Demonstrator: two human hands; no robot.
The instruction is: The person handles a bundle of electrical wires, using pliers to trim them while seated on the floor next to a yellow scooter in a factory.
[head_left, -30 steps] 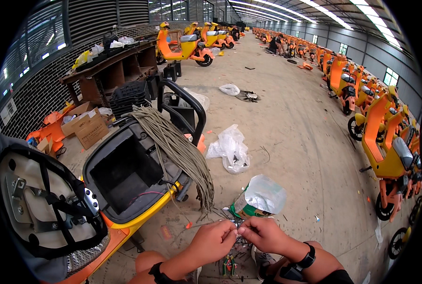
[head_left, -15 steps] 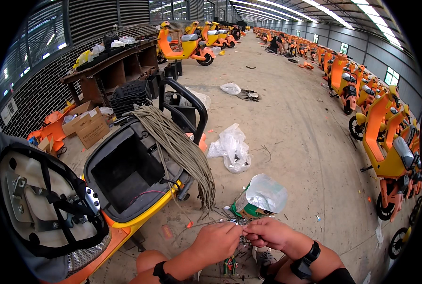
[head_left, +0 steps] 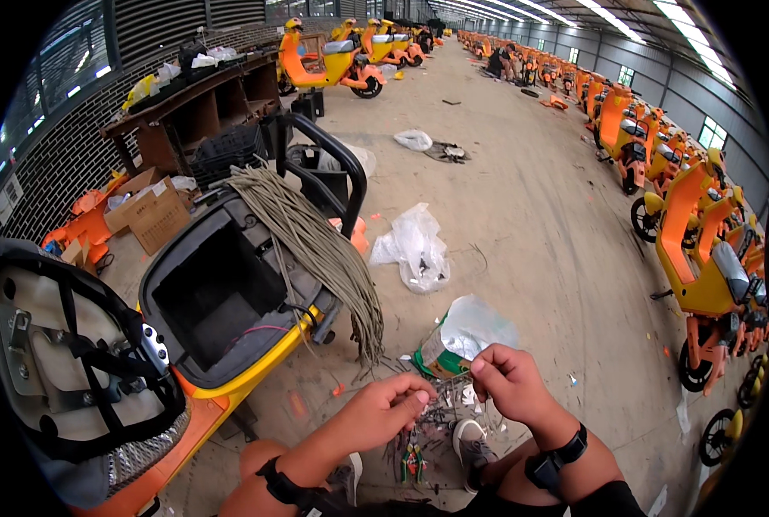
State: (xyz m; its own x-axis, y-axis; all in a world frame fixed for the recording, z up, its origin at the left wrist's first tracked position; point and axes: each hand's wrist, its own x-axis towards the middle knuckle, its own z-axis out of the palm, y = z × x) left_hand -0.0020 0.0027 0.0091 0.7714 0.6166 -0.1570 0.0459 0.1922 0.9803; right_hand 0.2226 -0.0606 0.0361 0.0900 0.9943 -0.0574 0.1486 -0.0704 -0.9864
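Low in the middle, my left hand (head_left: pixel 393 405) and my right hand (head_left: pixel 512 381) are held a short way apart over the floor. The fingers of each are pinched together. Something thin may run between them, but it is too fine to name. Below them lie dark wire scraps (head_left: pixel 432 422) and pliers with red and green handles (head_left: pixel 413 465). Just beyond my hands stands an open green and white bag (head_left: pixel 449 349). To the left, a bundle of grey-green cables (head_left: pixel 315 246) hangs over the rear of a yellow and orange scooter (head_left: pixel 272 362).
The scooter's seat (head_left: pixel 74 370) is tipped up beside its open storage box (head_left: pixel 221 297). A clear plastic bag (head_left: pixel 419 250) lies ahead on the concrete floor. Cartons (head_left: pixel 156 215) and a wooden bench (head_left: pixel 186 121) stand at the left. Parked scooters (head_left: pixel 703 250) line the right side.
My hands were together at the fingertips and have moved apart, the right one up and to the right. The whole view has shifted slightly.
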